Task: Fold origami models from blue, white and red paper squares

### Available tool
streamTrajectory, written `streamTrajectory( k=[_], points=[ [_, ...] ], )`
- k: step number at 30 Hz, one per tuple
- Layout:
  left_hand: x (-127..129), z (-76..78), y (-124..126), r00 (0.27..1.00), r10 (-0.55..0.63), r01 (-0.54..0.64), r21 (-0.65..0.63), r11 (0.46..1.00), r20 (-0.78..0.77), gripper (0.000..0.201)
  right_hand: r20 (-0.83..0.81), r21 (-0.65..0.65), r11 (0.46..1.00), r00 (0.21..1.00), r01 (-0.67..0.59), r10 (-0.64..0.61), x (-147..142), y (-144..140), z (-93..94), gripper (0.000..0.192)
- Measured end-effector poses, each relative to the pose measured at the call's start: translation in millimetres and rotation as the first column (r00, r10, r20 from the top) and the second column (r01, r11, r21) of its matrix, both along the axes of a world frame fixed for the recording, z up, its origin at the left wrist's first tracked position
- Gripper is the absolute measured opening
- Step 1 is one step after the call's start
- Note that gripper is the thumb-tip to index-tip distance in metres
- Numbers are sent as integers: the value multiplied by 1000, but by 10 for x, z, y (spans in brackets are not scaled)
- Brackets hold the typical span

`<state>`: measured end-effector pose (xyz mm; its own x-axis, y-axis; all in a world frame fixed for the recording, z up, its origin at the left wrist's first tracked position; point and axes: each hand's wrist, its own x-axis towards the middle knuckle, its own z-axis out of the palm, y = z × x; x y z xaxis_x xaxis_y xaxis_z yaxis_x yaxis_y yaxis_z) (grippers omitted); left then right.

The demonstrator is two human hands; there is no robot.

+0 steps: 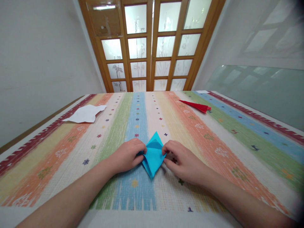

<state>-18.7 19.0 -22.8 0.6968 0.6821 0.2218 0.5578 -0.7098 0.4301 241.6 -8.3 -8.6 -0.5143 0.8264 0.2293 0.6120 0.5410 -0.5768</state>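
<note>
A folded sheet of blue origami paper [154,157], diamond-shaped with layered flaps, is held just in front of me over the tablecloth. My left hand [131,153] pinches its left corner between thumb and fingers. On the opposite side, my right hand [178,158] grips the right corner the same way. One point of the diamond faces away from me and the other points toward me. The layers stand slightly apart along the lower left edge.
A striped, patterned tablecloth [114,139] covers the table. Farther back on the right lies a narrow red folded paper [196,106]. An irregular white paper [85,114] rests at the left. A wooden door with glass panes [149,47] stands beyond the table, and a glass panel [258,88] leans at the right.
</note>
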Motion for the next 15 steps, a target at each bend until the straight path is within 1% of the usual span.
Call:
streamTrajectory(
  k=[4, 10, 15],
  points=[
    [18, 23, -30, 1000, -1, 1, 11, 1000, 8, 21, -16, 12, 1000, 1000, -5, 6, -10, -3, 22, 4],
    [27, 28, -39, 1000, 16, -16, 11, 1000, 14, 22, 6, -9, 1000, 1000, 15, -15, -9, 6, 32, 15],
    [34, 19, -46, 1000, 18, -18, -7, 1000, 2, 24, 12, 36, 999, 1000, 11, -11, 15, -4, -11, 30]
  ],
)
